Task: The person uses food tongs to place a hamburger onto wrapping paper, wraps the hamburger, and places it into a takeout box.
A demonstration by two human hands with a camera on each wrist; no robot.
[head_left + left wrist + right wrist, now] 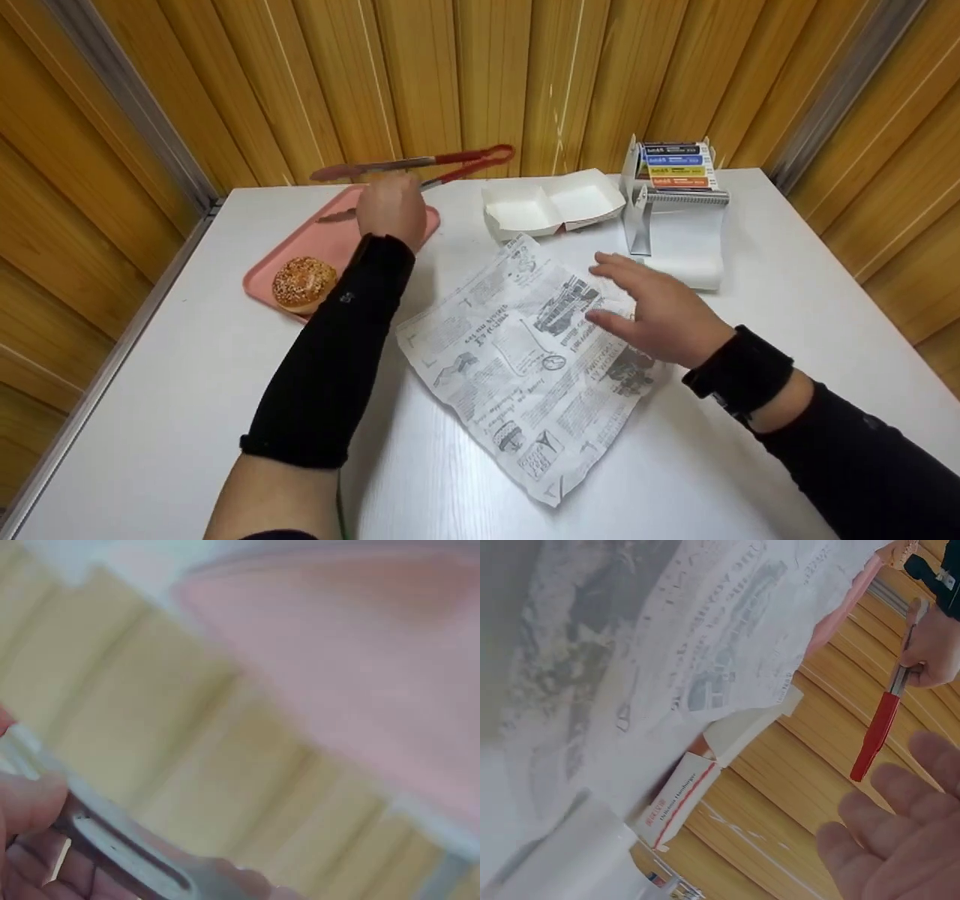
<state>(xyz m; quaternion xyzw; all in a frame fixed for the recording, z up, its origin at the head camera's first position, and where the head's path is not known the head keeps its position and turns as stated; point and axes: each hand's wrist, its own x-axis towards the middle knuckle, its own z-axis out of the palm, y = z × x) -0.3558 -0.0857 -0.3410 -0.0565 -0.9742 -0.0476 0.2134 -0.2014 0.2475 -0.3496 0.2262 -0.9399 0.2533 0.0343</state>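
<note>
1. Tongs (461,157), red-handled, held at the pink tray's (322,238) far end, jaws apart; the left hand (391,208), curled around them, hides their middle, and the left wrist view blurs and crops them.
2. Hamburger box (525,211), open, just behind the printed wrapping paper (510,367).
3. Right hand (660,309), thumb apart from fingers, covering the paper's edge; whether it touches, I cannot tell.
4. Sesame bun (302,283), on the tray, partly behind the black sleeve (330,352).

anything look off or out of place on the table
The newsprint-patterned white paper sheet looks slightly odd: creased and askew, turned cornerwise to the back edge of the white tabletop. Nothing appears spilled or broken.
</note>
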